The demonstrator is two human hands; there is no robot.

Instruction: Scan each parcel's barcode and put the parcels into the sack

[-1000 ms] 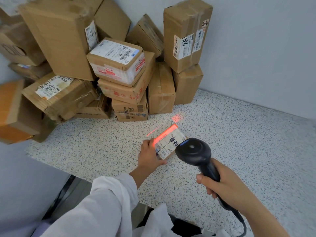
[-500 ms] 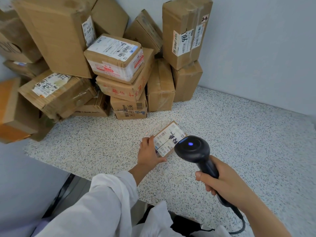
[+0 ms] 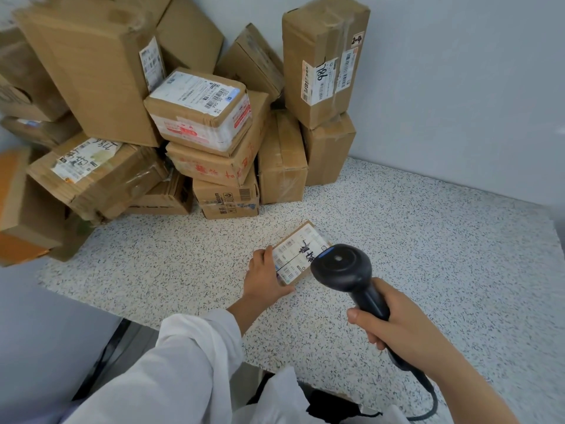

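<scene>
**Fig. Scanning step, head view.** The left hand (image 3: pixel 267 275) grips the small parcel (image 3: pixel 301 250) at its near-left corner. Its thumb lies along the near edge and its fingers are curled against the left side, pinning the parcel flat to the desk (image 3: pixel 428 240). The right hand (image 3: pixel 400 327) is wrapped tightly round the handle of the barcode scanner (image 3: pixel 342 269). The scanner's head hangs just above the parcel's right end and hides part of the label (image 3: pixel 293 255). The label faces upward, with printed barcodes and a handwritten mark. A blue lamp (image 3: pixel 324 255) glows on the scanner head, and no beam line shows on the label. The scanner's cable (image 3: pixel 432 402) runs off towards the lower edge.

The step in hand appears to be the reading of this one parcel. Whether the code has registered cannot be told. If it has, the next move calls for the left hand to lift the parcel clear of the scanner head and carry it to the sack. The sack cannot be identified with certainty in this view, and the white fabric (image 3: pixel 284 393) at the lower edge may belong to it or to clothing.

A pile of cardboard parcels (image 3: pixel 198 117) is stacked against the wall (image 3: pixel 458 71) at the far left of the desk, well apart from the hands and apparently yet to be scanned.
</scene>
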